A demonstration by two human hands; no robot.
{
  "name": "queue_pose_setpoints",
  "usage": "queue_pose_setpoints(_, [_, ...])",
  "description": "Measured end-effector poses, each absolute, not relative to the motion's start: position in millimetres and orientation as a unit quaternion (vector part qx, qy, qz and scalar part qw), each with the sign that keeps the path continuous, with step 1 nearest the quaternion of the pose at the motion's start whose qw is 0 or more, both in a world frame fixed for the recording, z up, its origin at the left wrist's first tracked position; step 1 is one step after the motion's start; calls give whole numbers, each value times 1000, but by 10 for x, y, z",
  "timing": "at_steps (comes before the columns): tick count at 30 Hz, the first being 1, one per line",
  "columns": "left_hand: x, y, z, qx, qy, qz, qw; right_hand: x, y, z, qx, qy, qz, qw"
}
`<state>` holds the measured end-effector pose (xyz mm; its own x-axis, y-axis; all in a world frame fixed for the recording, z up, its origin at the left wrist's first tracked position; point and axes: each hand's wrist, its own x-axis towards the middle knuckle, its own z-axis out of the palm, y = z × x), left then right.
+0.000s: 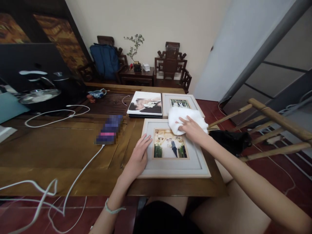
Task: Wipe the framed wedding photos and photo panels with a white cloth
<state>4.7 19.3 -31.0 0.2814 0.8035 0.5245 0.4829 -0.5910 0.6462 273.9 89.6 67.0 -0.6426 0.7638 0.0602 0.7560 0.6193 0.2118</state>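
A framed wedding photo (170,143) with a pale wooden border lies flat near the table's front edge. My left hand (140,154) rests on its left side, fingers stretched out over the border, thumb hidden. At the frame's upper right corner, my right hand (191,128) presses on a bunched white cloth (174,118), its fingers bent into the fabric. The cloth partly covers both this frame and a second framed photo (180,103) behind it. Left of that second frame sits a stack topped by a white-edged photo panel (145,102).
A phone (109,130) with a white cable (84,172) lies left of the frames on the wooden table (60,146). Farther left stand a lidded pan (40,97) and a dark kettle (62,86). A wooden chair (280,120) is close on the right.
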Motion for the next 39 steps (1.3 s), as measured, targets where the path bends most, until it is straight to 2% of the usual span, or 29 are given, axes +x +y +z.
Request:
queue_pose_setpoints(5, [51,197,-280,779,424,424,184,3041,607,622,456,885,94,23])
queue_pose_setpoints(13, [48,172,-269,777,421,430,182,2962,-505,769,453,888,-73,35])
queue_pose_setpoints(17, [27,183,-278,795,407,412,181,2933,-713,849,460,879,-123,36])
queue_pose_setpoints(21, [8,184,-258,799,404,403,188,2870,-284,837,486,867,-93,58])
queue_pose_setpoints(29, [7,171,-232,789,411,410,203,2812,831,605,515,853,86,24])
queue_pose_setpoints(34, [32,164,-247,779,421,424,189,2729,321,669,478,873,46,78])
queue_pose_setpoints(39, [40,171,-260,779,422,427,180,2652,-621,877,445,885,-81,111])
